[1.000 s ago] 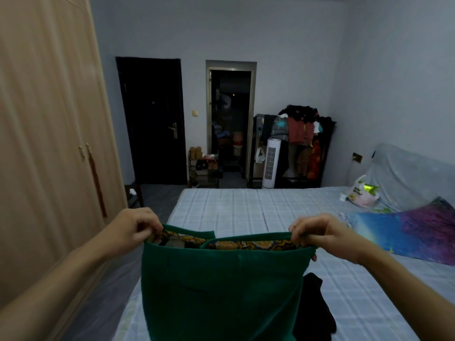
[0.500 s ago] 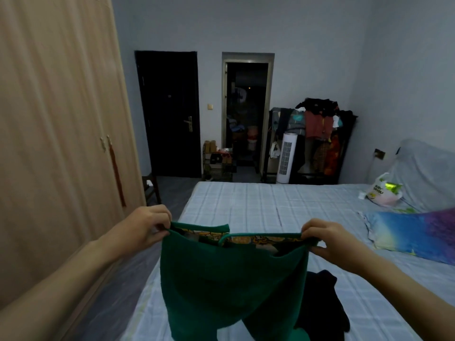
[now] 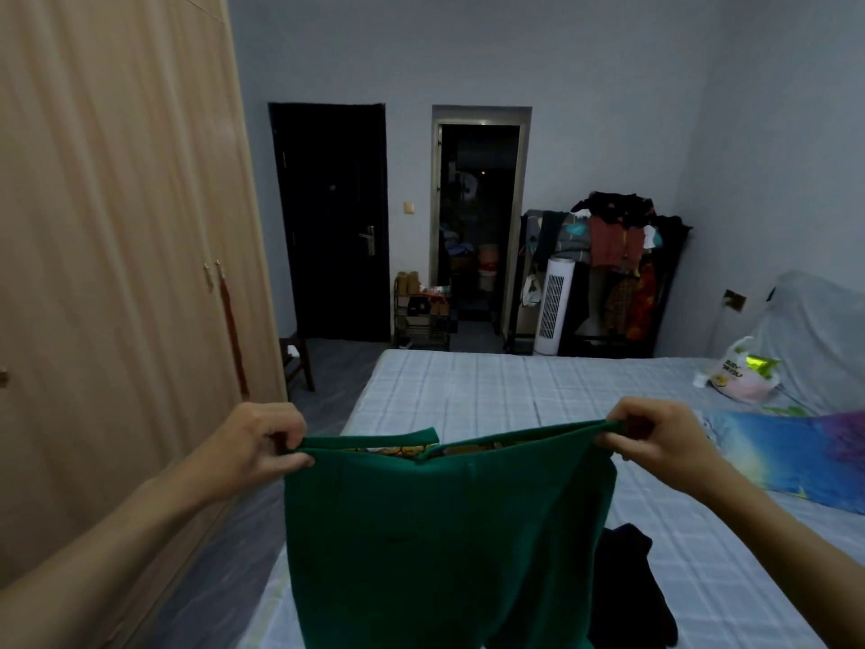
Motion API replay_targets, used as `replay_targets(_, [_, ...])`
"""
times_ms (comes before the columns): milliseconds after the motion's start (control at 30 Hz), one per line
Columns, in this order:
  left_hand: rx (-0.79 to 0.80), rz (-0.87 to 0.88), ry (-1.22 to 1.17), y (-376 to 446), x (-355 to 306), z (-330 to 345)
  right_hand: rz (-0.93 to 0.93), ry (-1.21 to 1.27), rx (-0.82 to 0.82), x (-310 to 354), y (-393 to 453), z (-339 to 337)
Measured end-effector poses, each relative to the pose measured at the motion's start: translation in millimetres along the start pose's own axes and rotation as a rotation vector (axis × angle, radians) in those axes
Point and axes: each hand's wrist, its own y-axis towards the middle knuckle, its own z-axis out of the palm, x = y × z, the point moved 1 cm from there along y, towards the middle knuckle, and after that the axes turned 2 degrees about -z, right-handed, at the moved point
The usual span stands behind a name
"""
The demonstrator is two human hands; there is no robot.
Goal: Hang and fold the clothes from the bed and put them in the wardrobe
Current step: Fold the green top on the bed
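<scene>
- Green trousers (image 3: 440,545) hang in the air over the near edge of the bed (image 3: 505,391), stretched by the waistband between both hands, at about 6 o'clock in the view.
- Left hand (image 3: 262,445) has its grip pinched on the left end of the waistband, thumb below and curled fingers above the hem.
- Right hand (image 3: 655,437) has its grip pinched on the right end of the waistband, fingers curled over the edge.
- The waistband gapes open at the middle, showing a yellow patterned lining (image 3: 388,449) inside.
- A black garment (image 3: 627,597) lies on the bed at about 5 o'clock, just right of the hanging trouser leg and partly hidden behind it.
- The wooden wardrobe (image 3: 121,255) fills the 9 o'clock side, its doors closed.
- A blue and purple pillow (image 3: 791,445) lies on the bed at 3 o'clock, with a white plastic bag (image 3: 739,372) just beyond it.
- At 12 to 1 o'clock, past the bed's far end, stand a dark door (image 3: 332,222), an open doorway (image 3: 477,227), a white tower fan (image 3: 554,304) and a loaded clothes rack (image 3: 618,260).
</scene>
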Motion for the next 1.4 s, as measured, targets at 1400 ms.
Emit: replay_targets(1400, [-0.13, -0.541, -0.411, -9.8, 57.3, -12.5, 0.331, 0.527, 0.159, 49.8, 26.1, 34.0])
